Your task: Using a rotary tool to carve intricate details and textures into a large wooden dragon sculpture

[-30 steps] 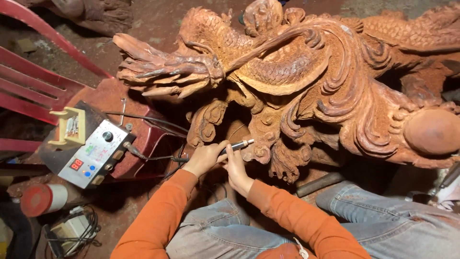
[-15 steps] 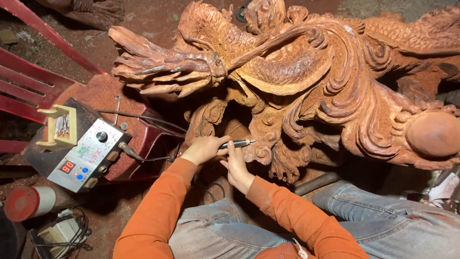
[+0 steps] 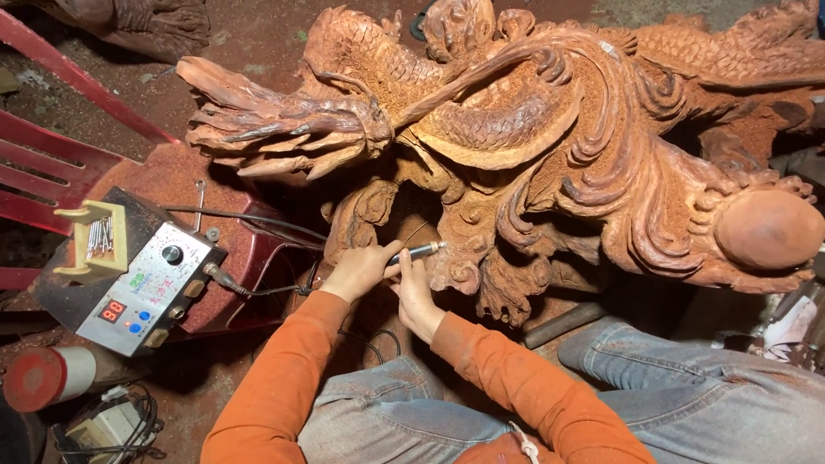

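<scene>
A slim metal rotary carving handpiece [image 3: 418,252] lies just below the middle of the frame, its tip touching a curled scroll on the large reddish-brown wooden carving of scaled, swirling creatures [image 3: 533,146] that fills the upper half and right of the picture. The left hand [image 3: 361,271] is wrapped around the tool's rear in a pen-like pinch, while the right hand [image 3: 414,292] lies just beside it, fingers pressed up under the shaft as a brace; both arms wear orange sleeves [image 3: 284,387].

A thin dark cable [image 3: 258,290] runs from behind the left hand toward the lower left of the frame, to a grey box-shaped control unit with a red digital display and a black knob [image 3: 137,288]. A pale yellow bit holder [image 3: 96,241] stands at the unit's upper left corner, and the unit rests on a dust-covered red plastic stool [image 3: 249,258].

The risks read plainly from here. The bit works in a tight recess among thin curls, so a skid could plausibly gouge finished detail or snap a delicate scroll. The right fingers sit close to the working tip, and a slip might nick them. The cable hangs slack near the knees in blue jeans [image 3: 687,387], where a snag could jerk the tool off its line. Red dust coats the stool and ground.
</scene>
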